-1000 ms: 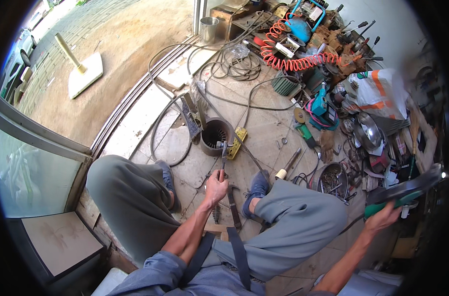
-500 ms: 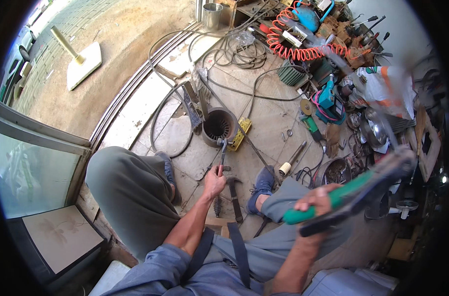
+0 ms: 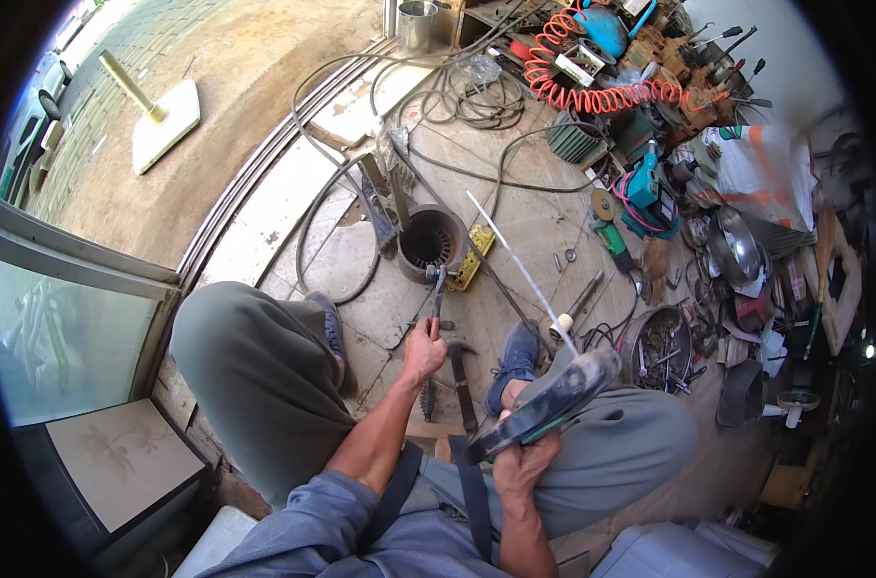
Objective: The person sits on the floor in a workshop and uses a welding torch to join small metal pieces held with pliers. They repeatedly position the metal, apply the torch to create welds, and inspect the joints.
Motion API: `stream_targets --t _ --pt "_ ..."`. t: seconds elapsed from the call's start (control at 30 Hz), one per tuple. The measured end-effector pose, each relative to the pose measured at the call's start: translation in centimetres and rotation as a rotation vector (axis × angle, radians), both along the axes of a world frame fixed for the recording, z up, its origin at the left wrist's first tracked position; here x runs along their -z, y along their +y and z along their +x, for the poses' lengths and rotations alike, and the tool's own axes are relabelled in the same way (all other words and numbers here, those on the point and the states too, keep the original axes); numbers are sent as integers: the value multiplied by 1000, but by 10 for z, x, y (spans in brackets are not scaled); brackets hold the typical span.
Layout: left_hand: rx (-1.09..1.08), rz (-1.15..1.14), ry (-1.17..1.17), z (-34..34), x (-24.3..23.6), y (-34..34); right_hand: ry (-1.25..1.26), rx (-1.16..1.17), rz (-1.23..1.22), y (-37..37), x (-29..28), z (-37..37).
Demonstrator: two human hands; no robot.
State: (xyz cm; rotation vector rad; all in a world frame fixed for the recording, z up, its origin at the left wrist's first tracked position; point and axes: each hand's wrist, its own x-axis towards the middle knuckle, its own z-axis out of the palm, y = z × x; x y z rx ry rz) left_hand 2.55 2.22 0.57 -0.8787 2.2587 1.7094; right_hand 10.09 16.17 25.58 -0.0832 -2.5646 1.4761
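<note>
A hollow metal cylinder [image 3: 408, 273] with a ribbed inner wall stands on the floor between my feet. My left hand [image 3: 424, 351] is closed around reddish-handled pliers [image 3: 436, 306], whose head meets a small metal piece at the cylinder's near rim. In front of my right thigh, my right hand [image 3: 526, 460] grips a green and black welding electrode holder [image 3: 544, 408]. From its jaw a thin pale welding electrode [image 3: 520, 270] slants up and left, its tip in the air right of the cylinder. The fingers are partly hidden behind the holder.
A hammer [image 3: 462, 387] lies near my left hand. Against the cylinder rests a yellow block [image 3: 473, 258]. Cables [image 3: 476, 108] loop across the floor behind. To the right are an angle grinder [image 3: 611, 241], a teal power tool [image 3: 647, 197] and a pan of metal parts [image 3: 635, 349].
My right hand has swung the electrode holder left and inward, turning it so the electrode points toward the cylinder side. My left hand and the pliers have hardly moved.
</note>
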Motion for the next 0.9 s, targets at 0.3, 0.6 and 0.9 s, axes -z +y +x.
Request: stream_targets --t 0.3,0.6,0.9 --pt "-35 19 22 -2 -18 -1 -139 26 -34 0 31 30" --pt "-35 17 25 -7 -5 4 -228 29 -330 -7 -5 4" --pt "-29 39 -17 -7 -7 2 -182 58 -80 -2 -9 7"
